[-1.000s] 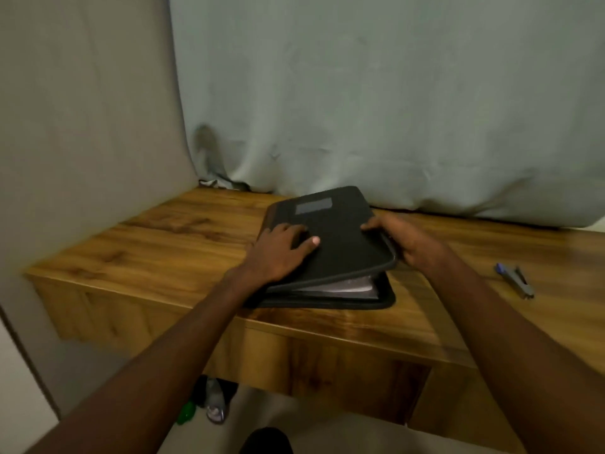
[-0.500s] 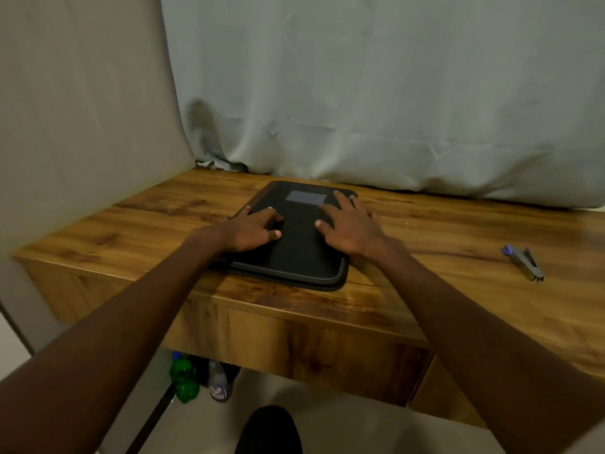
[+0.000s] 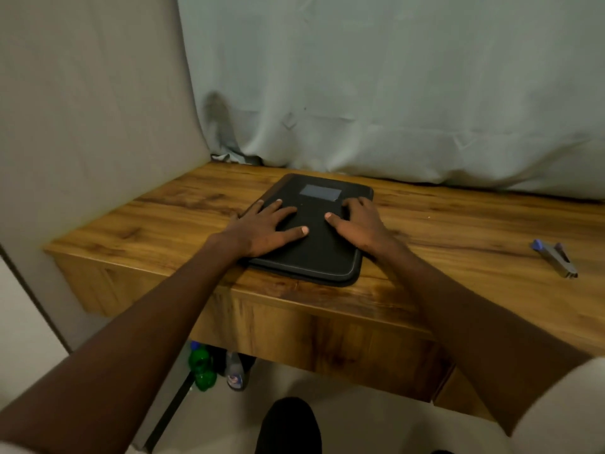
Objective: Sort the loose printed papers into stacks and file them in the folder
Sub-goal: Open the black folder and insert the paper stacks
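The black fabric zip folder (image 3: 314,237) lies closed and flat on the brown wood-grain table (image 3: 458,231), near the front edge, with a grey rectangular label patch (image 3: 320,192) at the 12 o'clock end of its cover. No loose papers are visible.

My left hand (image 3: 262,229) rests palm down on the cover's 9 o'clock half. Its fingers (image 3: 281,214) are straight and spread, holding nothing, with the thumb pointing toward 3 o'clock.

My right hand (image 3: 358,224) rests palm down on the cover's 3 o'clock half, over the folder's right edge. Its fingers are extended and released, gripping nothing, with the thumb pointing toward 9 o'clock. The two thumbs are near each other but apart.

A small grey metal stapler with a blue end (image 3: 555,258) lies on the table at 3 o'clock, well apart from the folder.

A pale grey-green cloth backdrop (image 3: 393,93) hangs behind the table at 12 o'clock. On the floor under the table, at 7 o'clock, stand a green plastic bottle (image 3: 201,368) and a clear plastic bottle (image 3: 235,371), just beside each other.
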Action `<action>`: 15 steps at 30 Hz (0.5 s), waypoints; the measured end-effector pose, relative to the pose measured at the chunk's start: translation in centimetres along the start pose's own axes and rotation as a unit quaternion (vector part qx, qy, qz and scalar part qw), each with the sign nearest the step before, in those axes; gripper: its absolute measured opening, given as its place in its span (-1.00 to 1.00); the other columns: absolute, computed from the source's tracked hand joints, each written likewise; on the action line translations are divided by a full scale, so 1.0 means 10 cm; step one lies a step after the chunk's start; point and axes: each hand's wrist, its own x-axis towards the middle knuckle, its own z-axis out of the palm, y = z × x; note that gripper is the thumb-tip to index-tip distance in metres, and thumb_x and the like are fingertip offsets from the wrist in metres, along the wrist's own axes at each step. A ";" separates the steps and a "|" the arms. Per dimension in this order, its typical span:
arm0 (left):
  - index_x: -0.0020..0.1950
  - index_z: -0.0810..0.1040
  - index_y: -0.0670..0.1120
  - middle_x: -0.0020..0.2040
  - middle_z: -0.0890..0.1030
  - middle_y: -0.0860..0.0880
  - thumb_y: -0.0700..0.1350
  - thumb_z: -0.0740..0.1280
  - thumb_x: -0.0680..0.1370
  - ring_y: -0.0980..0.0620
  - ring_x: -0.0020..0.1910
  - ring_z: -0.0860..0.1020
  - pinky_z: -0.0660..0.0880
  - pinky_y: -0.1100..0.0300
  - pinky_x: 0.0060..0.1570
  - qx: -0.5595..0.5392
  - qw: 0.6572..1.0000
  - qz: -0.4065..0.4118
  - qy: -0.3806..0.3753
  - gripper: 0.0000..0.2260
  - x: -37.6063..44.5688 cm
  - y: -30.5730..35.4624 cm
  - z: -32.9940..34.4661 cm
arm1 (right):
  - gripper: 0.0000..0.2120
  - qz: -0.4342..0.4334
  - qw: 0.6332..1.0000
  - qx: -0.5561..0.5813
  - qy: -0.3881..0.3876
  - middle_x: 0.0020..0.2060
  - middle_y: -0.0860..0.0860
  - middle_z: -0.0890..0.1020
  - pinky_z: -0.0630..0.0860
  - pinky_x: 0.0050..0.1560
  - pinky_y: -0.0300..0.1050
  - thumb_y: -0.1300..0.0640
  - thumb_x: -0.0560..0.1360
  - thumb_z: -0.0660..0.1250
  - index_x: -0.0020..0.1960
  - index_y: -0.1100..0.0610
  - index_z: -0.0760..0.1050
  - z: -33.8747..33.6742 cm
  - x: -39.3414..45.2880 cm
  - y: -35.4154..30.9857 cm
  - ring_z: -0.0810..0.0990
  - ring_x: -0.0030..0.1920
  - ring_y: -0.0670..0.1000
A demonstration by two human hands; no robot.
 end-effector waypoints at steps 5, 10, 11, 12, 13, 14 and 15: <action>0.58 -0.05 0.46 0.69 -0.13 0.14 0.72 -0.13 0.31 -0.12 0.66 -0.17 -0.28 -0.40 0.48 0.012 0.998 -0.060 -0.027 -0.14 -0.11 -0.54 -0.15 | -0.85 0.017 0.987 -0.033 0.157 0.24 0.10 0.46 0.51 0.13 0.07 0.00 0.59 0.34 0.07 0.07 0.54 0.30 -0.23 -0.47 0.46 0.22 0.17; 0.63 -0.09 0.37 0.69 -0.18 0.05 0.53 -0.01 0.54 -0.19 0.66 -0.11 -0.15 -0.34 0.53 0.039 0.985 -0.156 -0.064 -0.31 -0.03 -1.24 -0.38 | -0.86 -0.033 0.991 0.063 0.115 0.02 0.00 0.66 0.59 -0.02 -0.08 -0.07 0.49 0.46 -0.16 -0.02 0.62 0.81 0.00 -1.11 0.63 -0.01 0.06; 0.63 -0.10 0.35 0.69 -0.20 0.02 0.48 0.01 0.57 -0.19 0.66 -0.12 -0.14 -0.32 0.56 0.031 0.982 -0.171 -0.073 -0.33 0.01 -1.42 -0.44 | -0.86 -0.052 0.990 0.068 0.108 0.01 -0.01 0.67 0.58 -0.03 -0.10 -0.08 0.48 0.47 -0.11 -0.02 0.65 0.89 0.06 -1.26 0.64 -0.02 0.04; 0.64 -0.10 0.33 0.69 -0.21 -0.01 0.45 0.02 0.59 -0.18 0.66 -0.14 -0.13 -0.31 0.57 0.021 0.980 -0.181 -0.080 -0.34 0.04 -1.56 -0.45 | -0.86 -0.069 0.991 0.069 0.097 0.02 -0.02 0.68 0.56 -0.03 -0.12 -0.07 0.49 0.47 -0.05 -0.01 0.67 0.95 0.09 -1.34 0.64 -0.01 0.02; 0.64 -0.10 0.32 0.69 -0.21 -0.02 0.44 0.02 0.60 -0.18 0.66 -0.16 -0.13 -0.31 0.57 0.011 0.979 -0.189 -0.074 -0.34 0.06 -1.73 -0.46 | -0.83 -0.084 0.991 0.074 0.079 0.03 -0.02 0.69 0.53 -0.03 -0.15 -0.05 0.50 0.46 0.02 0.00 0.69 1.02 0.13 -1.45 0.64 0.02 0.02; 0.64 -0.10 0.31 0.69 -0.21 -0.02 0.45 0.01 0.60 -0.18 0.66 -0.17 -0.13 -0.32 0.57 0.008 0.979 -0.196 -0.064 -0.34 0.06 -1.85 -0.44 | -0.79 -0.092 0.991 0.081 0.057 0.06 -0.01 0.70 0.52 -0.02 -0.16 -0.03 0.51 0.46 0.10 0.01 0.69 1.06 0.16 -1.52 0.65 0.06 0.03; 0.64 -0.11 0.31 0.69 -0.20 -0.01 0.47 -0.01 0.58 -0.17 0.66 -0.17 -0.13 -0.33 0.56 0.011 0.978 -0.205 -0.049 -0.32 0.05 -1.97 -0.42 | -0.73 -0.100 0.990 0.090 0.032 0.11 -0.01 0.70 0.53 0.03 -0.15 -0.03 0.52 0.44 0.19 0.01 0.67 1.10 0.18 -1.59 0.65 0.11 0.04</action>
